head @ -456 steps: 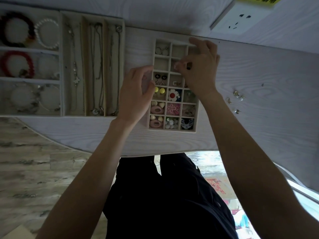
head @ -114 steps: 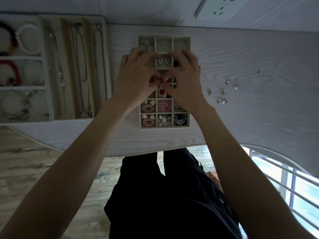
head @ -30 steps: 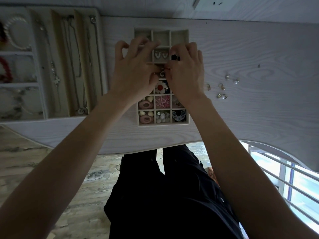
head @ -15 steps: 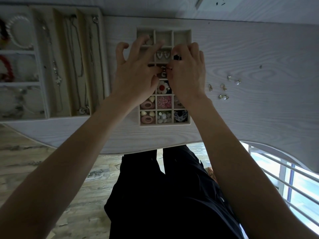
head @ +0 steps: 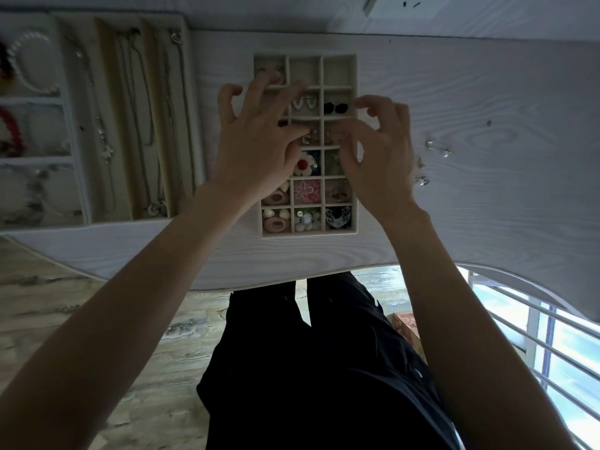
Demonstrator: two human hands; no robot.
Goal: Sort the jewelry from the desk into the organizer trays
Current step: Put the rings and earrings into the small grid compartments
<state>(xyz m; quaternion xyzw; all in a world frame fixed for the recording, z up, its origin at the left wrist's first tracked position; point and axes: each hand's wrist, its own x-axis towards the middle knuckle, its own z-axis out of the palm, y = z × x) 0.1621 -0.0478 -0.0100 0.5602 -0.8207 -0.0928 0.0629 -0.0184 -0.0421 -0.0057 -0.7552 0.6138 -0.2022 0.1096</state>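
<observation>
A beige compartment tray (head: 308, 234) lies in the middle of the white desk, its lower cells filled with earrings and hair clips. My left hand (head: 256, 151) hovers over its left column with fingers spread, the thumb beside a small gold earring (head: 306, 138) in a middle cell. My right hand (head: 380, 151) is at the tray's right edge, fingers loosely curled with nothing visible between them. White drop earrings (head: 305, 103) and black earrings (head: 336, 107) sit in the second row. Several loose earrings (head: 421, 180) lie on the desk to the right.
A larger organizer on the left holds necklaces (head: 130, 118) in long slots and bracelets (head: 32, 66) in square cells. A wall socket (head: 389, 4) is above. The desk's curved front edge (head: 292, 280) runs below the tray. A window grille shows at lower right.
My hands, pinched together over a middle cell, have parted. The right one slid to the tray's right edge, uncovering the black earrings. The gold earring now lies in its cell.
</observation>
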